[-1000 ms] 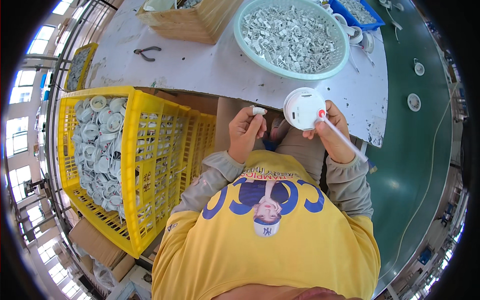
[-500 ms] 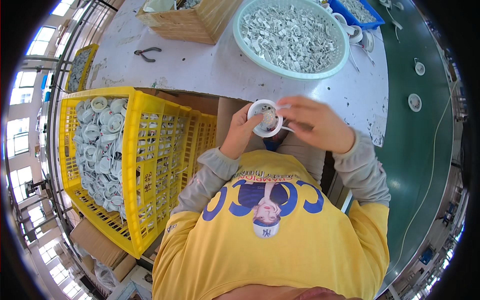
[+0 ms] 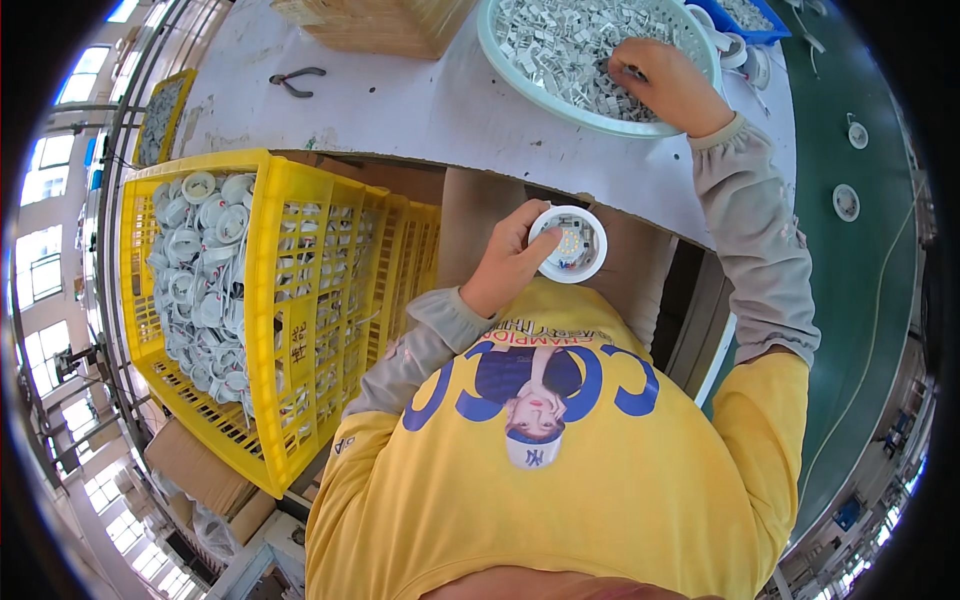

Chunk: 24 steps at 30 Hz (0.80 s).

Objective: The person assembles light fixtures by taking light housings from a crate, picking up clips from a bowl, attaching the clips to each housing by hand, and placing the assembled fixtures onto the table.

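My left hand grips a round white LED downlight by its rim, just past the edge of the table. The thumb lies over the open face, where a round board with small yellow dots shows. My right hand is over at the pale green plastic basin, its curled fingertips down among small whitish clip-like pieces heaped inside. Those fingers look pinched together; whatever is between them is hidden.
Left of me, a yellow crate holds many white lamp parts. On the white table lie pliers, a cardboard box and a blue tray. A green conveyor belt carrying lamps runs along the right.
My right hand has left the downlight and reached up into the basin. The left hand has shifted slightly right with the downlight, whose face is now more fully visible.
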Each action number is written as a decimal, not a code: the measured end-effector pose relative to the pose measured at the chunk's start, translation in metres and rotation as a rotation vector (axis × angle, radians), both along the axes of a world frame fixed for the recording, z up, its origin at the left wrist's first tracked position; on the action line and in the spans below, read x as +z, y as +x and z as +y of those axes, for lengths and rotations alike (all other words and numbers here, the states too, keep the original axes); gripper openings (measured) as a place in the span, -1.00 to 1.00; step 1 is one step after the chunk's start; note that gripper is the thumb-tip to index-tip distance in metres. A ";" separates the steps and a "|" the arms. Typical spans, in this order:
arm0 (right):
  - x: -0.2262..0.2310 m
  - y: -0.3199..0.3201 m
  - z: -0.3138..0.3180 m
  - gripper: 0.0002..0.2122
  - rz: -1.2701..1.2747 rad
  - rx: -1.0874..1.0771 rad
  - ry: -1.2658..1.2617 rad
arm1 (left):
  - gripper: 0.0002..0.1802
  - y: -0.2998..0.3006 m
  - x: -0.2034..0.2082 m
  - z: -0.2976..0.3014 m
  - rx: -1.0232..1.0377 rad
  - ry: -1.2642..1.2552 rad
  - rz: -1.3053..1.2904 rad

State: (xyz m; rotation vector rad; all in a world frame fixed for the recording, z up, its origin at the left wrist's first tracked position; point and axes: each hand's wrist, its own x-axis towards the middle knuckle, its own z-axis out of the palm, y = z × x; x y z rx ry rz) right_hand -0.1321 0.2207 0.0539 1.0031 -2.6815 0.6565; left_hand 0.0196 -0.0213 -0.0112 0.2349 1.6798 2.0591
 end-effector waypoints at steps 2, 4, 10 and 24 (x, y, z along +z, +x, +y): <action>0.008 0.007 -0.006 -0.87 0.015 0.036 -0.043 | -0.82 0.000 0.000 0.000 0.006 -0.002 -0.007; 0.014 0.021 -0.014 -0.90 -0.142 -0.102 -0.316 | -0.82 0.000 -0.001 -0.001 0.010 0.012 -0.007; 0.020 0.087 -0.018 -0.88 -0.675 -0.148 -0.877 | -0.78 0.004 -0.003 0.002 0.020 0.032 0.008; -0.010 0.165 -0.037 -0.84 -0.747 -0.212 -1.066 | -0.75 0.005 0.001 0.009 -0.058 0.027 -0.044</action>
